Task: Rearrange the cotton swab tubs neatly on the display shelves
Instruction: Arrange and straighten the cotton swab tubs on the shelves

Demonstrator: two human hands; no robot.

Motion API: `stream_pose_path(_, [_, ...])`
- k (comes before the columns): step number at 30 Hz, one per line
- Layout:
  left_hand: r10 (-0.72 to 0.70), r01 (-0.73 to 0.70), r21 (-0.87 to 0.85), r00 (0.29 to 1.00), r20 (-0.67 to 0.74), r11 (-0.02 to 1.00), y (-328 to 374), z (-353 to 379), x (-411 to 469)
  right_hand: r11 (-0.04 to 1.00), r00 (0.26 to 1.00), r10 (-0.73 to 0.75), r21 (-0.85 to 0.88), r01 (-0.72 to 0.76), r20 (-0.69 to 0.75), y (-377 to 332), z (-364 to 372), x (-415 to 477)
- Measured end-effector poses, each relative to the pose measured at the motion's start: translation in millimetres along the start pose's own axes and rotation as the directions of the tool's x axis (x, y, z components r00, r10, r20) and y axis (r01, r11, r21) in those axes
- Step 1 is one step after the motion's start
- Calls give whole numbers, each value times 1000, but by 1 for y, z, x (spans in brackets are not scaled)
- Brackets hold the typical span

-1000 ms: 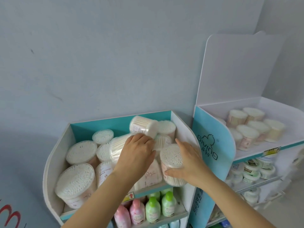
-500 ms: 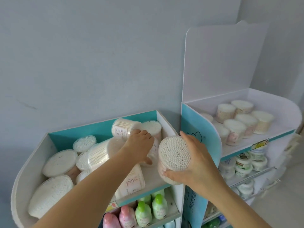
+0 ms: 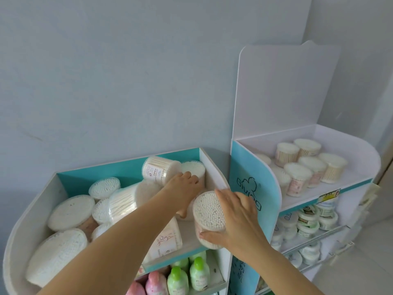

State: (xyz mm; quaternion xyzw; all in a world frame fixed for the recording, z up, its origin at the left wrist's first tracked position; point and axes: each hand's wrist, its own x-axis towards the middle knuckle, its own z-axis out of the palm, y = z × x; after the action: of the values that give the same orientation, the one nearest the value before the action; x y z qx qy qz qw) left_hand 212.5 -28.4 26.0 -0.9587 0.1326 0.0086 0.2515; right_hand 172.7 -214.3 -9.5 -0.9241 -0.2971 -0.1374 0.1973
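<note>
Disorder on the left display shelf [image 3: 38, 201], tidying in hand. At the far left, a wide tub [image 3: 57, 254] sits at the front. Further in, a long tub [image 3: 127, 199] lies on its side across its neighbours. A labelled tub [image 3: 159, 170] lies tipped at the back on top of others. My left hand [image 3: 182, 186] reaches into the back right corner, knuckles up, just beside the labelled tub and an upright corner tub [image 3: 194, 168]. Its fingertips are hidden, so I cannot tell whether it holds anything. My right hand [image 3: 238, 220] grips a swab tub [image 3: 209, 213] by its side, thumb low and fingers over the rim. This tub is at the front right corner of the same shelf, its swab-filled top turned toward me. I judge the step to be seating this tub in that front corner. The next move calls for levelling its base on the shelf board before I let go, then standing the tipped tubs upright. To the right, the white display shelf [image 3: 350, 145] carries a cluster of upright tubs [image 3: 297, 175].
</note>
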Motion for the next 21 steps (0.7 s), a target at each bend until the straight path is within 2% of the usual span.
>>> stream_pose_path(5, [-49,51,59,998,-33,997,0,-9,-7,997,1000,8,-71,-7,13,0,-1,1])
stream_pose_path(11, [-222,194,-150,954,-202,970,-23,-24,-40,981,999,-14,-195,20,33,-1,0,-1])
stream_pose_path(15, [-383,275,-331,863,-328,903,-43,-40,-76,961,1000,26,-276,-25,-3,-11,3,6])
stream_pose_path(18, [-430,244,-412,780,-455,878,-44,-44,-94,937,998,65,-344,-57,12,-27,5,18])
stream_pose_path(21, [-478,215,-487,708,-520,847,-42,-34,-104,926,995,86,-372,-60,52,-35,23,27])
